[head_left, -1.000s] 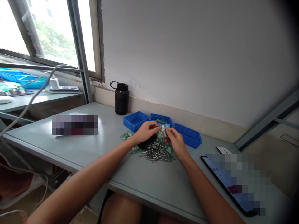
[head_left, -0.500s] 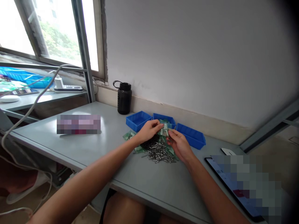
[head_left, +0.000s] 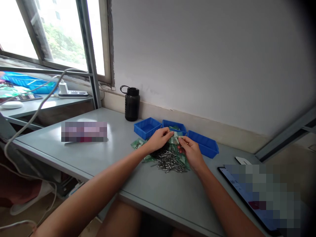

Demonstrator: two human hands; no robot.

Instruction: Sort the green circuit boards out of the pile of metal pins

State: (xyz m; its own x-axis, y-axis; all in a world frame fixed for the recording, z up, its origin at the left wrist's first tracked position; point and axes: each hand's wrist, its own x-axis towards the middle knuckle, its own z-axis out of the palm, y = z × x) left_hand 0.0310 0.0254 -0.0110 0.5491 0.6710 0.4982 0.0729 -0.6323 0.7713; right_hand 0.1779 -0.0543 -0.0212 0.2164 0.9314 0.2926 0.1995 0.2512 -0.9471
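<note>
Between my hands is a small clear green-tinted plastic bag (head_left: pixel 174 139) with a whitish patch; what it contains is too small to make out. My left hand (head_left: pixel 160 137) pinches its left edge between thumb and fingers. At its right edge, my right hand (head_left: pixel 190 148) grips it with closed fingertips. Below lies a heap of silvery metal pins or rivets (head_left: pixel 170 162), with a patch of dark small pieces (head_left: pixel 159 150) behind it, partly covered by my left hand. Another green bag (head_left: pixel 138 143) lies left of the heap, and more green plastic shows around it.
Behind the heap stand three blue bins: a left one (head_left: pixel 147 127), a middle one (head_left: pixel 166 123) with green bags in it, and a right one (head_left: pixel 204 144). A black bottle (head_left: pixel 132 107) stands by the wall. A tablet (head_left: pixel 237 191) lies at right, a blurred pink item (head_left: pixel 84 131) at left.
My hands stay on the bag with almost the same grip, and it has tilted slightly. The whole view has shifted a little; the heap and bins look unchanged.
</note>
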